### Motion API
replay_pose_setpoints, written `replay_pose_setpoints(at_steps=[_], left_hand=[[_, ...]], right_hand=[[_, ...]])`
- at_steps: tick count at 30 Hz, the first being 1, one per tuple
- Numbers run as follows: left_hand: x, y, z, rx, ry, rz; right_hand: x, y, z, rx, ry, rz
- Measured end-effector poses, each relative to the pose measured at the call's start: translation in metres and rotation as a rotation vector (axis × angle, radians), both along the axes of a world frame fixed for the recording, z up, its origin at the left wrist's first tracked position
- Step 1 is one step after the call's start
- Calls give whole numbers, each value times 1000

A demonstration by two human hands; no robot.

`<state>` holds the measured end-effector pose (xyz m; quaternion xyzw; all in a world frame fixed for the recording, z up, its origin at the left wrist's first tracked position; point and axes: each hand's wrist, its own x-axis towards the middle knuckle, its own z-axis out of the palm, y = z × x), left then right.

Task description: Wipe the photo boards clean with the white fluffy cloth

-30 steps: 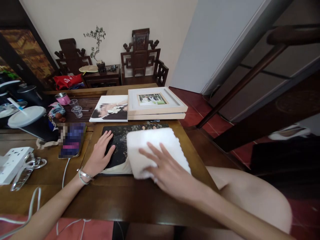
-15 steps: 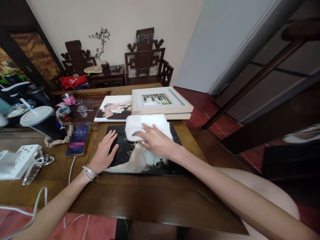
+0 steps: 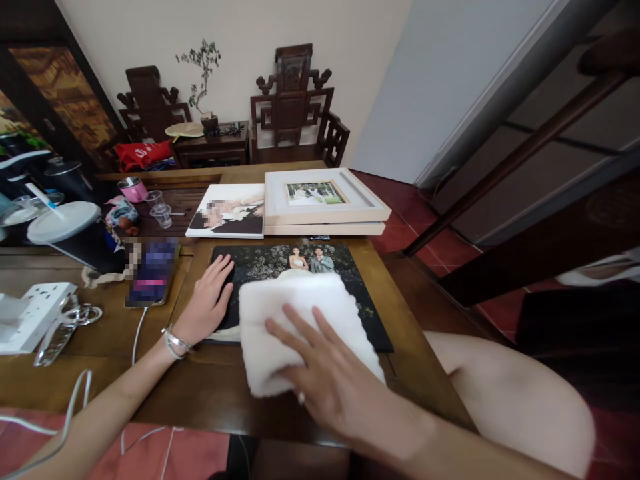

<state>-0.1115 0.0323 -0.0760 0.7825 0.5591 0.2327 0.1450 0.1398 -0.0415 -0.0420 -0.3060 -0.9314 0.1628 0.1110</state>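
Observation:
A dark photo panel [image 3: 367, 300] with a couple printed on it lies flat on the wooden table. My left hand [image 3: 213, 293] rests on the panel's left edge, fingers stretched out and holding nothing. Under my right hand [image 3: 325, 373] is a folded white towel [image 3: 295, 300], gripped with the fingers spread over its top and the thumb tucked at its near left edge. The towel covers the panel's lower middle and hangs past its near edge. Behind the panel are a white-edged photo print [image 3: 235, 223] and stacked pale wooden frames [image 3: 370, 212].
To the left are a phone [image 3: 153, 273] on a white cable, a lidded black cup [image 3: 83, 243], a power strip [image 3: 43, 317] and a clear hair claw [image 3: 63, 333]. A pink cup [image 3: 133, 189] stands farther back. The table's right edge [image 3: 425, 333] borders my leg.
My right hand has drawn the towel from the panel's far part toward me, past the near edge, uncovering the printed couple. My left hand stays on the panel's left edge.

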Motion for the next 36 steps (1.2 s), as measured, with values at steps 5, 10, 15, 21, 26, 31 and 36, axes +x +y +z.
replay_pose_setpoints(at_steps=[5,10,15,21,26,31,36], left_hand=[[-1,1,-1,-3,-6,-2],[-1,1,-2,-13,-21,13],[-1,0,-3,-9,-28,17],[-2,1,-4,-5,-12,5],[0,1,-2,-13,-51,12],[0,-1,10,102,-359,43],[-1,-4,16,136,-561,92]], right_hand=[[-28,79,12,81,-150,-158],[-42,103,10,114,-194,-216],[-23,32,1,45,-122,-85],[1,-2,6,-55,-36,23],[-18,57,9,47,-115,-172],[-59,83,5,184,-124,-194],[-57,48,9,78,-81,150]])
